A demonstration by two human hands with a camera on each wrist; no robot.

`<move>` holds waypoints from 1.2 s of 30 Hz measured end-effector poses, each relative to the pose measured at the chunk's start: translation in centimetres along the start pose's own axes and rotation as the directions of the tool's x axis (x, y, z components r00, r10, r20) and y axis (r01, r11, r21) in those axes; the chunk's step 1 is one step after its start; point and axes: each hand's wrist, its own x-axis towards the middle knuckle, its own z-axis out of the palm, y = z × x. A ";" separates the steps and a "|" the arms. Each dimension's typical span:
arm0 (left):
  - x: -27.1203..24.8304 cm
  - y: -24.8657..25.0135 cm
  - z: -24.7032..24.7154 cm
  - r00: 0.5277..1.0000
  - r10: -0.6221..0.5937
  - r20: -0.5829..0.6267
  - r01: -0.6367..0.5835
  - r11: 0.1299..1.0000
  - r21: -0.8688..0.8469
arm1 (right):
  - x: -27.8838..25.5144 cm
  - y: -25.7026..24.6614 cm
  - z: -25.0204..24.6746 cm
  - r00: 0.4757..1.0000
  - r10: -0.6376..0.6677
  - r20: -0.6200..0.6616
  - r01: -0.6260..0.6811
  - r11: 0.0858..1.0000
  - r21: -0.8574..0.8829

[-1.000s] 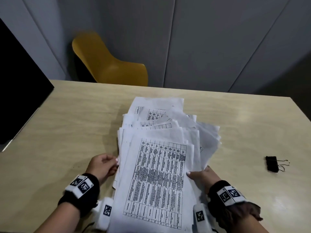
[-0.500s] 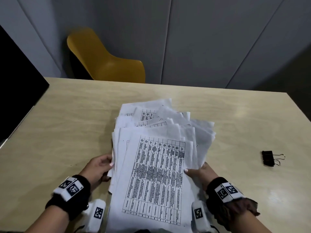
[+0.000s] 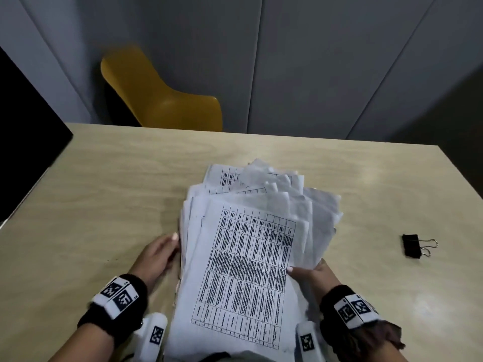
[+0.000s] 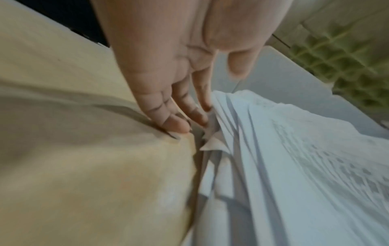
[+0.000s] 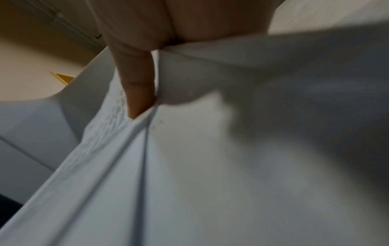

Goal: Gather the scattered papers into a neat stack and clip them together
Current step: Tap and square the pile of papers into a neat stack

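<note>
A loose pile of white papers (image 3: 245,257) lies fanned on the wooden table (image 3: 104,205), with a printed table sheet on top. My left hand (image 3: 159,254) is at the pile's left edge. In the left wrist view its straight fingers (image 4: 179,108) touch the table and press against the papers (image 4: 273,149). My right hand (image 3: 311,275) holds the right edge. Its thumb (image 5: 136,86) lies on top of the papers (image 5: 189,166), and its other fingers are hidden beneath. A black binder clip (image 3: 415,245) lies on the table, well right of the pile.
A yellow chair (image 3: 162,100) stands behind the table's far edge against grey wall panels. A black panel (image 3: 23,126) borders the table on the left. Bare tabletop lies left and right of the pile.
The far sheets have slid a little nearer, so the pile is slightly tighter. Both hands stay at its sides. The clip has not moved.
</note>
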 end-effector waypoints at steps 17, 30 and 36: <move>-2.9 14.0 2.8 0.793 0.607 0.051 -0.607 0.795 -0.010 | -4.0 -11.7 2.9 0.806 -0.586 -0.084 0.591 0.794 0.142; -2.9 12.8 3.0 0.803 0.590 0.080 -0.594 0.804 0.024 | -3.3 -12.0 2.1 0.780 -0.608 -0.150 0.626 0.755 0.196; -3.3 11.5 1.5 0.799 0.518 0.305 -0.536 0.844 -0.032 | -3.9 -12.2 1.3 0.801 -0.597 0.045 0.562 0.775 0.290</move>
